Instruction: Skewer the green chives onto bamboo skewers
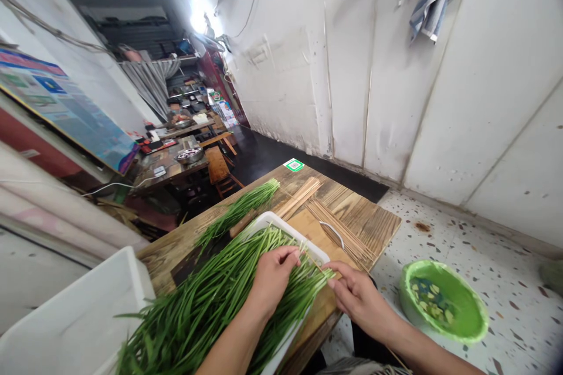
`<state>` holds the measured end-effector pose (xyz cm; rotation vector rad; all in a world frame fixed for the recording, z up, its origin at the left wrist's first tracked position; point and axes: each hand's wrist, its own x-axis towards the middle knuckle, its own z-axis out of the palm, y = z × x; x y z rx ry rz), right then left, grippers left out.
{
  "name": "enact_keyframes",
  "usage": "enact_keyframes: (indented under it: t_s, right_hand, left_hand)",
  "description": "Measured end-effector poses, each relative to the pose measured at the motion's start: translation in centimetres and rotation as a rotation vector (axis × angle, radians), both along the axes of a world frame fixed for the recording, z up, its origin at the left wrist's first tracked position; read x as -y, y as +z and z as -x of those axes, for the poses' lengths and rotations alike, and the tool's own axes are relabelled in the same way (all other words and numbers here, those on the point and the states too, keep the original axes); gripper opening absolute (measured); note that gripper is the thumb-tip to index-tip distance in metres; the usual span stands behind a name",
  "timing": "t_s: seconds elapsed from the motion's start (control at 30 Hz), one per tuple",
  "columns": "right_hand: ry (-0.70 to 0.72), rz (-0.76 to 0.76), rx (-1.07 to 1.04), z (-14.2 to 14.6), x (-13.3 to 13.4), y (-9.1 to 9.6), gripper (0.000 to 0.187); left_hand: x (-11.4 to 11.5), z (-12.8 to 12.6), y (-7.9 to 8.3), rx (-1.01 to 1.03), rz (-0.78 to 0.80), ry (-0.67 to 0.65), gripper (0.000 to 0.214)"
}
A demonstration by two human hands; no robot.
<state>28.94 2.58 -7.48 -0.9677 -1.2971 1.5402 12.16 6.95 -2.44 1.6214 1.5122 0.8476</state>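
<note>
My left hand (271, 277) rests on a thick pile of green chives (202, 310) lying in a white tray (269, 220), fingers curled and pinching a few stalks near their ends. My right hand (358, 296) is just right of the tray, thumb and fingers pinched on a thin bamboo skewer (317, 265) that points toward the left hand's fingertips. A second, smaller bunch of chives (240, 211) lies on the wooden table (365, 217) beyond the tray.
Loose bamboo skewers (341, 231) and a bundled stack (299, 198) lie on the table's far right. A white bin (83, 316) stands at the left. On the floor to the right sits a green bowl (444, 302) with scraps. Cluttered tables and a person are far back.
</note>
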Motion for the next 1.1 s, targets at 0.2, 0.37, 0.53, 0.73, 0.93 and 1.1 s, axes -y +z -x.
enact_keyframes:
  t_s: [0.2,0.37,0.53,0.73,0.93,1.1]
  right_hand:
    - [-0.005,-0.025,0.051,-0.07,-0.08,0.12,0.033]
    - [0.003,-0.031,0.067,0.01,-0.19,0.43,0.031]
    - [0.011,-0.036,0.06,-0.03,-0.15,0.5,0.03]
    - [0.005,-0.028,0.066,0.07,-0.17,0.56,0.033]
    - [-0.007,-0.019,0.071,0.18,-0.33,0.16,0.035]
    - [-0.016,-0.021,0.066,0.18,-0.21,0.31,0.032]
  left_hand:
    - [-0.23,0.14,-0.4,0.025,-0.001,0.009,0.027]
    - [-0.38,0.16,-0.47,0.041,0.005,0.018,0.027]
    - [-0.35,0.18,-0.33,0.041,0.007,0.014,0.027]
    - [-0.53,0.21,-0.58,0.045,0.012,0.041,0.026]
    - [-0.36,0.19,-0.52,0.044,0.004,0.048,0.025]
    - [-0.3,0.19,-0.45,0.034,0.003,0.05,0.025]
